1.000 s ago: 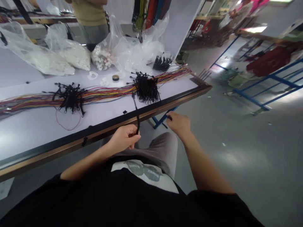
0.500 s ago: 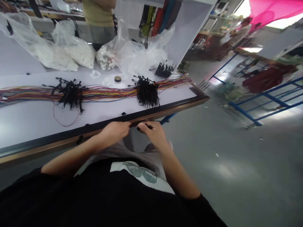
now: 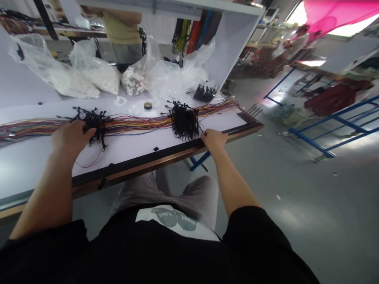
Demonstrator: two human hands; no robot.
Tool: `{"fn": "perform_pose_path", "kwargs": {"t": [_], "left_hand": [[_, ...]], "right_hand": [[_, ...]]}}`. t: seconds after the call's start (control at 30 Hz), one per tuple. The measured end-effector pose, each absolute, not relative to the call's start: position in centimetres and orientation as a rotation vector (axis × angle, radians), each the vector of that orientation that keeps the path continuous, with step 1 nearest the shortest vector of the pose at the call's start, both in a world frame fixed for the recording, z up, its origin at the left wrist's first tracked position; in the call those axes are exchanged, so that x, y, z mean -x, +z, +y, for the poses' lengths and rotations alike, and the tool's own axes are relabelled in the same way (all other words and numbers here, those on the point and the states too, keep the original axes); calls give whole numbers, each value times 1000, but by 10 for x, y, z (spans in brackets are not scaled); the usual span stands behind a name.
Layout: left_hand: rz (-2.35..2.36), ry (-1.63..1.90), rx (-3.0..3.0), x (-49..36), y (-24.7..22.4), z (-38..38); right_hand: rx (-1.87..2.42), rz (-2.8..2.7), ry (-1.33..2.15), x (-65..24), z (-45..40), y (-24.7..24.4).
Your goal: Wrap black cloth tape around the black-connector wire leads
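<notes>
On the left, my left hand reaches into a bunch of short black cables with connectors. Its thumb is held apart from the fingers, whose tips are partly hidden among the cables. My right hand is at the bench's front edge, beside a larger pile of black looped cables. The right fingers are pinched together on a small black cable end, most of it hidden. Long multicoloured wires run along the white bench beneath both bunches.
Clear plastic bags of white parts stand along the back, with a bag of black parts at right. A tape roll lies near them. Metal pins stick up at the right corner. A blue-framed cart stands beyond.
My hands have parted from in front of my lap. The left has moved left to the smaller black bunch, the right to the edge beside the larger pile.
</notes>
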State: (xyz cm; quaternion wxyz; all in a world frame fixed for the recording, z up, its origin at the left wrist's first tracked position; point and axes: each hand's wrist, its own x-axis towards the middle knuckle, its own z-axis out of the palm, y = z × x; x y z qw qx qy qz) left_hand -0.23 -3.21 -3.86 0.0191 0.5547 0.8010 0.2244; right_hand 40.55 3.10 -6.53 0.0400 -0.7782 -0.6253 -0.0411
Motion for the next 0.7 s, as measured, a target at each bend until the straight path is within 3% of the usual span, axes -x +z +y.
{"fn": "perform_pose_path", "kwargs": {"t": [0.13,0.27,0.37,0.57,0.7], "left_hand": [[1912,924,-1748,-67,-32,-44],[1405,982,-1311,-152,-42,-41],[1064,1122,-966,-205,-49,-25],[1030,1153,-928,-244,-47,20],[1226,1143,-1433,-223,-40,20]], "right_hand": [[2195,-1687,36,-415,31,-57],[1578,-1503,406,-402,8,-54],[1467,-1530,483,-377,-20,-62],[1535,-1810,416,-342,-42,-83],[1484,-1729,518,-349,-36,-73]]}}
